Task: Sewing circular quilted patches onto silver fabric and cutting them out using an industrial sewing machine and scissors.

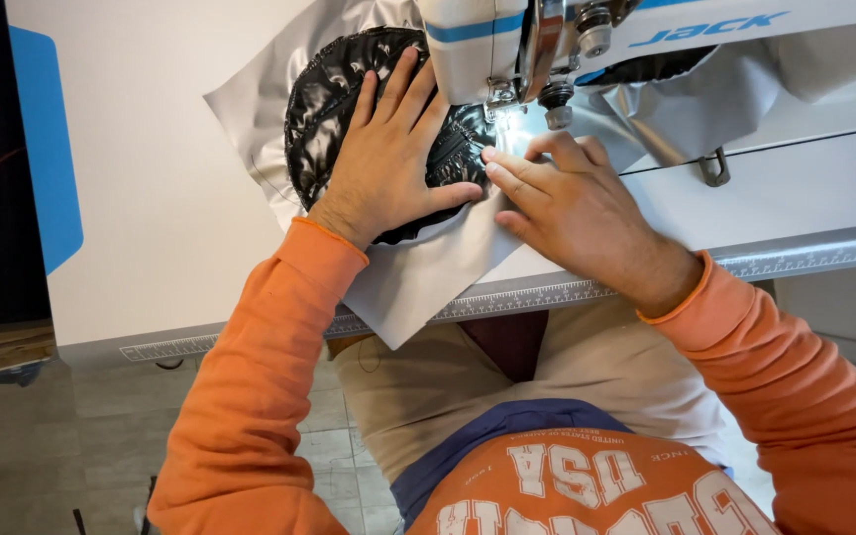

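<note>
At a white sewing table (170, 198), a black quilted piece (329, 89) is mid-seam on grey fabric (418, 277). The left hand (388, 159) presses it flat, fingers spread, gripping nothing; the right hand (567, 203) pins fabric with closed fingertips near the needle (500, 99). Steady, even feeding looks needed next.

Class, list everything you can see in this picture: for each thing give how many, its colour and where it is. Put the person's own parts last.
Sewing machine: one, white with blue stripe, top centre, over the fabric.
Quilted piece: one, shiny black, rounded, on the grey fabric under the left hand.
Grey fabric: one sheet, silver-grey, spread on the table, a corner hanging over the front edge.
Table: one, white, with a ruler strip along the front edge.
Floor: grey tiles, lower left.
Left hand: one, flat on the quilted piece, fingers spread.
Right hand: one, pressing the grey fabric beside the needle.
Sleeves: two, orange.
</note>
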